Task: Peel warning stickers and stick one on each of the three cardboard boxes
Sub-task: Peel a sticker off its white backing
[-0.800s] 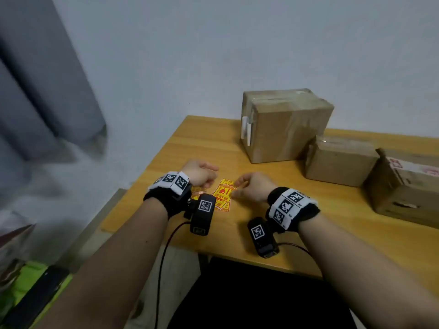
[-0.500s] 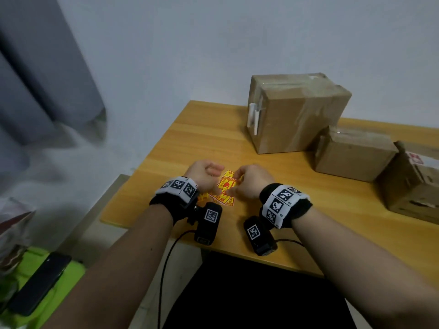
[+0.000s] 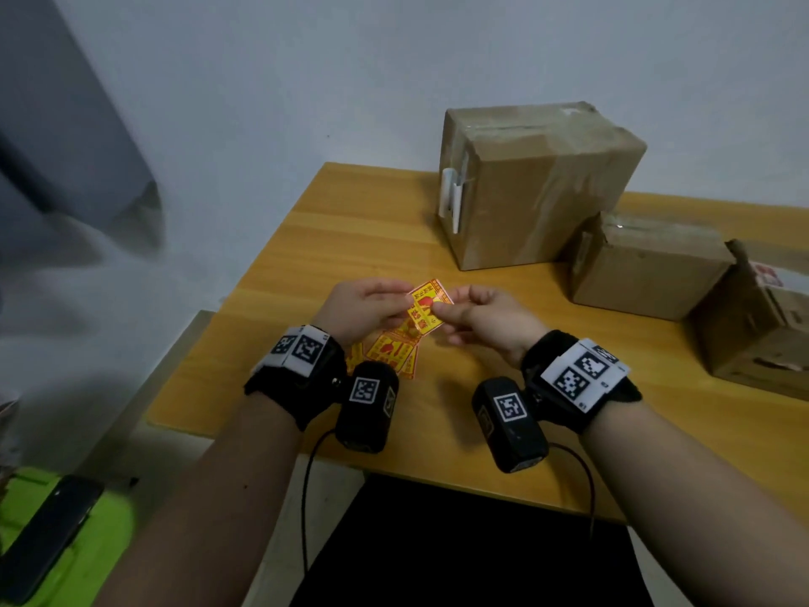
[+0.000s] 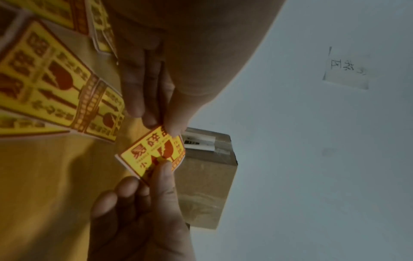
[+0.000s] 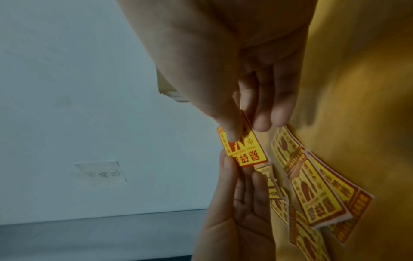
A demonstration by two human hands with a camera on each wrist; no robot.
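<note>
Head view: third cardboard box [image 3: 759, 326] cut off by right edge, only its left part shows. Loose stickers [image 3: 394, 350] on the table [image 3: 350, 230] near its front edge are partly hidden behind left hand [image 3: 361, 306] and its wrist camera; count can't be told. Held sticker [image 3: 427, 309]: backing side hidden, so can't tell if it's peeled. Small print on it too small to read. Left wrist view: tall box [image 4: 208, 185] partly hidden behind right hand [image 4: 143, 220]. Wall note [image 5: 100, 172] blurred, unreadable in the right wrist view.
</note>
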